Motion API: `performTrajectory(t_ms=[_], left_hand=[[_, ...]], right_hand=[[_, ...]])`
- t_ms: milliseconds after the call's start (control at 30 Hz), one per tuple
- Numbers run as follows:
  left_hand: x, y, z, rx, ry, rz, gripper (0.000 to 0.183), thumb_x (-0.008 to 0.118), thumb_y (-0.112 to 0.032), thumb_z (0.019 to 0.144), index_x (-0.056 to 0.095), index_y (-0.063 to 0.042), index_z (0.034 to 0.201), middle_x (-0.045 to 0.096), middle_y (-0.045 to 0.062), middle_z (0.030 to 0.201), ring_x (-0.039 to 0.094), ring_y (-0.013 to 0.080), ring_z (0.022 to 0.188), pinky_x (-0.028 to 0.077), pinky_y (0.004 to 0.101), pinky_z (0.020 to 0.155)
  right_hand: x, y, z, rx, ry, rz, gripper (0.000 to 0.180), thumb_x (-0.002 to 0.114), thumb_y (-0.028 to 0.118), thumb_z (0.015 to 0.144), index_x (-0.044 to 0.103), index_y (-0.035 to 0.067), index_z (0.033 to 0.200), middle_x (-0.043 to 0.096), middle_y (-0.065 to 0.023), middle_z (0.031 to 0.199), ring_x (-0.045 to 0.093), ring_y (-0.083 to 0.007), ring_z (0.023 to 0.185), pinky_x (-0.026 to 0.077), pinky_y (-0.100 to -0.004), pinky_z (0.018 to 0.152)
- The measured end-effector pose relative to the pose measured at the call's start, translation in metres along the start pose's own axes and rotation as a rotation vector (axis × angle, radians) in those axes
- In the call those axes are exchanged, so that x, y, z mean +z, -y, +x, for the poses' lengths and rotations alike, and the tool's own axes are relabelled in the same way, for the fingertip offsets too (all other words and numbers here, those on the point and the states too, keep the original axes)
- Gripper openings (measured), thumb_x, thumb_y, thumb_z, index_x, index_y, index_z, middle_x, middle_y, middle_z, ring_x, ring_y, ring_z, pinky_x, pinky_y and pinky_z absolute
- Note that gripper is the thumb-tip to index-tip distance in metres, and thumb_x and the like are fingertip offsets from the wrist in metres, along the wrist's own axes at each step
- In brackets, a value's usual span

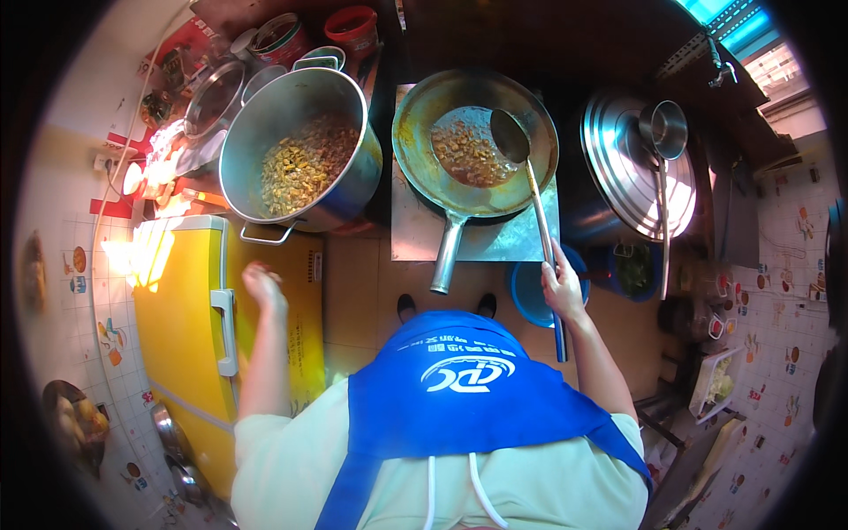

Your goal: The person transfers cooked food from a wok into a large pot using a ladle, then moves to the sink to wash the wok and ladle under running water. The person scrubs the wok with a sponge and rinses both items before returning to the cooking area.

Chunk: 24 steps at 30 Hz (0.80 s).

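My right hand (563, 283) grips the long handle of a metal ladle (542, 218). The ladle's dark bowl rests inside a metal wok (409, 142), at the right edge of the chopped, brownish food (472, 154) in it. The wok's hollow handle (448, 255) points toward me. My left hand (264, 286) hangs below the near loop handle of a large metal stockpot (238, 142), apart from it; its fingers look curled and blurred, and I see nothing held. Yellowish chopped food (301, 165) fills the bottom of the pot, darker toward the back.
Right of the wok, a second ladle (664, 132) lies across a round metal lid (613, 172). Beneath the stove's front edge stand a blue basin (523, 298) and a container of greens (633, 265). A yellow refrigerator (179, 318) is at left. Red tubs (351, 30) sit behind the stockpot.
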State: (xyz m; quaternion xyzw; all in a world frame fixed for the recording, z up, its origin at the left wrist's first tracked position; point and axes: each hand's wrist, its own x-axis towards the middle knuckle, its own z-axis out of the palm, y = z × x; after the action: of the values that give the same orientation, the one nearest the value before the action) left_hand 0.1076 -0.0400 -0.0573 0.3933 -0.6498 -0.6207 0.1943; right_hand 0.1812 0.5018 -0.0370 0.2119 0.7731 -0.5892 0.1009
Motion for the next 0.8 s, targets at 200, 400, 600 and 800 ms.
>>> performTrajectory(t_ms=[200, 400, 600, 800], left_hand=[[0.125, 0.080, -0.150, -0.339, 1.165, 0.221, 0.052, 0.050, -0.039, 0.092, 0.042, 0.000, 0.126, 0.055, 0.015, 0.114, 0.057, 0.0213, 0.102, 0.047, 0.0334, 0.087], [0.222, 0.067, -0.171, -0.632, 1.351, 0.159, 0.044, 0.053, -0.038, 0.090, 0.048, 0.000, 0.112, 0.060, 0.012, 0.100, 0.060, 0.0168, 0.087, 0.051, 0.0297, 0.077], [0.215, 0.078, -0.174, -0.705, 1.336, -0.072, 0.055, 0.051, -0.047, 0.089, 0.046, 0.002, 0.115, 0.059, 0.011, 0.092, 0.060, 0.0160, 0.078, 0.052, 0.0271, 0.071], [0.107, 0.113, -0.098, -0.201, 0.974, 0.536, 0.032, 0.049, -0.028, 0.093, 0.058, 0.001, 0.100, 0.065, 0.013, 0.085, 0.064, 0.0198, 0.074, 0.051, 0.0330, 0.066]], right_hand=[[-0.012, 0.027, 0.004, 0.052, 0.053, 0.106, 0.055, 0.049, 0.014, 0.092, 0.026, 0.015, 0.142, 0.044, 0.0026, 0.061, 0.040, -0.0045, 0.045, 0.034, -0.0194, 0.039], [-0.020, 0.032, -0.002, 0.042, 0.065, 0.090, 0.055, 0.047, 0.013, 0.093, 0.024, 0.014, 0.143, 0.043, 0.0024, 0.060, 0.039, -0.0045, 0.045, 0.035, -0.0191, 0.039], [-0.017, 0.011, 0.019, -0.202, -0.085, -0.447, 0.051, 0.050, 0.012, 0.089, 0.033, 0.005, 0.137, 0.063, -0.0202, 0.085, 0.065, -0.0277, 0.073, 0.049, -0.0319, 0.068], [-0.006, 0.007, 0.064, -0.339, -0.127, -0.701, 0.051, 0.047, 0.009, 0.086, 0.034, 0.005, 0.136, 0.059, -0.0280, 0.093, 0.060, -0.0412, 0.079, 0.048, -0.0430, 0.069]])
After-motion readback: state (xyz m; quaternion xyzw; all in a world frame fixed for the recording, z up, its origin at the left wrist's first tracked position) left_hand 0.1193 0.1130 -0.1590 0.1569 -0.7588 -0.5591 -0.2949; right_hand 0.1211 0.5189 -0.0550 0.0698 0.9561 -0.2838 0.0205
